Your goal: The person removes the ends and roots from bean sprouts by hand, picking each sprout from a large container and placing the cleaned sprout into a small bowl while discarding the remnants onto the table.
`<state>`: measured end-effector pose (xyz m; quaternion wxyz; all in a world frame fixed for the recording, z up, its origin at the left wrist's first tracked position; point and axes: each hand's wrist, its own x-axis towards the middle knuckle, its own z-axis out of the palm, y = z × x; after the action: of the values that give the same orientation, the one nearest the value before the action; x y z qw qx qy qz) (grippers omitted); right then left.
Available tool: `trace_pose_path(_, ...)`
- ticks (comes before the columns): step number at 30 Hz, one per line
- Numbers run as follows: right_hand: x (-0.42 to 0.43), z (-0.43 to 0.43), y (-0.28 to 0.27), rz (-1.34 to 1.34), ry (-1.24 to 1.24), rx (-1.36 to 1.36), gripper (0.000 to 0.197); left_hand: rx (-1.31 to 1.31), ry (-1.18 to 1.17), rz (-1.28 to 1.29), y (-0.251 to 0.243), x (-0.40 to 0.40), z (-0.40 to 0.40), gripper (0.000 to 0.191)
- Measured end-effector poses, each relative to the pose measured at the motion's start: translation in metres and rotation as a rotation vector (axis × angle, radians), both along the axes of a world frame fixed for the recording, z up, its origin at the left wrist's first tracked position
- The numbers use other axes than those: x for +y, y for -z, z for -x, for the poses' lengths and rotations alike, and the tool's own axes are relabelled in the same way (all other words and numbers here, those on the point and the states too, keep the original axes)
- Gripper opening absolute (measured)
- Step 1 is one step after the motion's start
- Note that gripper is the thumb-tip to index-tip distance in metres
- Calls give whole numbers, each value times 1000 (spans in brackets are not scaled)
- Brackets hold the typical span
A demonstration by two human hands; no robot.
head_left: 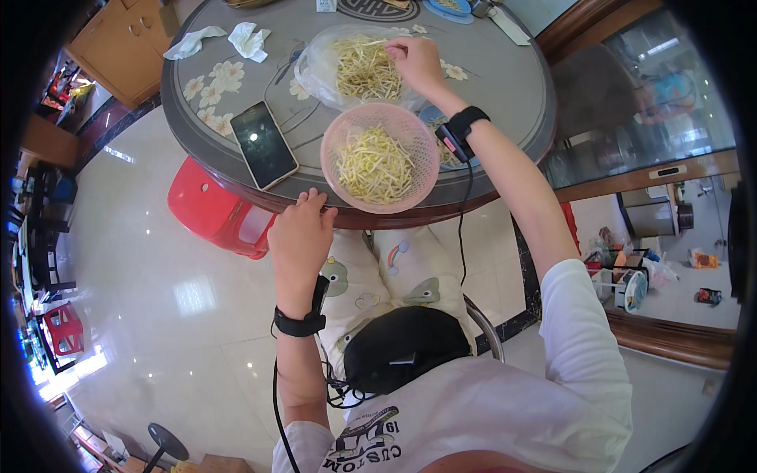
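Observation:
Bean sprouts (366,68) lie heaped in an open clear plastic bag (316,62) on the round table (497,65). My right hand (412,59) is at the right edge of that heap, fingers bent together; whether they pinch a sprout cannot be told. Nearer to me, a pink perforated plastic basket (426,168) holds more sprouts (375,165). Partly hidden under my right wrist and the basket is a blue plate (433,113) with sprout scraps. My left hand (301,227) rests its fingertips on the table's edge, left of the basket, holding nothing.
A smartphone (264,145) lies left of the basket, beside a cable. Crumpled tissues (249,41) are at the far left of the table, blue plates (452,10) at the far right. A red plastic stool (207,204) stands partly under the table. A black cable (463,230) hangs from my right wrist.

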<state>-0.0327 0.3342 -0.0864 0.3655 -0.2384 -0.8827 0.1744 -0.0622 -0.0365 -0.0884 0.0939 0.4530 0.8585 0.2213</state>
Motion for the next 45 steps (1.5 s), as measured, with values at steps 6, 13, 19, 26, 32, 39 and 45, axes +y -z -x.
trace_pose_path(6,-5,-29,-16,91,-99,134,17,6,-12,-11,5,4,1,31)
trace_pose_path(13,-34,-49,-34,480,-177,350,22,35,-79,-82,-10,7,-9,28)
trace_pose_path(19,-146,-114,-84,793,-399,386,20,-165,-258,-600,-82,2,-25,12)
trace_pose_path(26,-207,-155,-103,909,-511,421,17,-368,-81,-711,-122,9,-64,17)
trace_pose_path(32,-223,-171,-102,889,-559,496,16,-331,-21,-786,-124,6,-74,21)
trace_pose_path(39,-226,-195,-99,768,-562,510,14,-380,158,-654,-150,-1,-92,24)
trace_pose_path(45,-231,-208,-93,830,-540,392,19,-189,231,-500,-142,0,-90,21)
